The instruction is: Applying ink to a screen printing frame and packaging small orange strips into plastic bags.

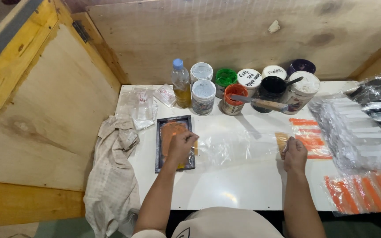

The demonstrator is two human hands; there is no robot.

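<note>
My left hand (181, 146) rests on a small dark-framed printing screen (173, 142) with an orange-stained mesh; its fingers are curled at the screen's right edge, touching the left end of a clear plastic sheet (234, 147). My right hand (295, 154) is closed at the sheet's right end, beside a small tan piece (281, 140) and orange-printed strips (309, 139). The sheet lies flat on the white table (234, 189) between both hands.
Paint tubs (203, 96), an orange-paint tub (233, 98) with a wooden-handled spatula (263, 103) across it and an oil bottle (181, 83) line the back. A rag (113, 176) hangs at left. Bagged packets (358, 128) and orange packets (367, 189) lie at right. Wooden walls surround.
</note>
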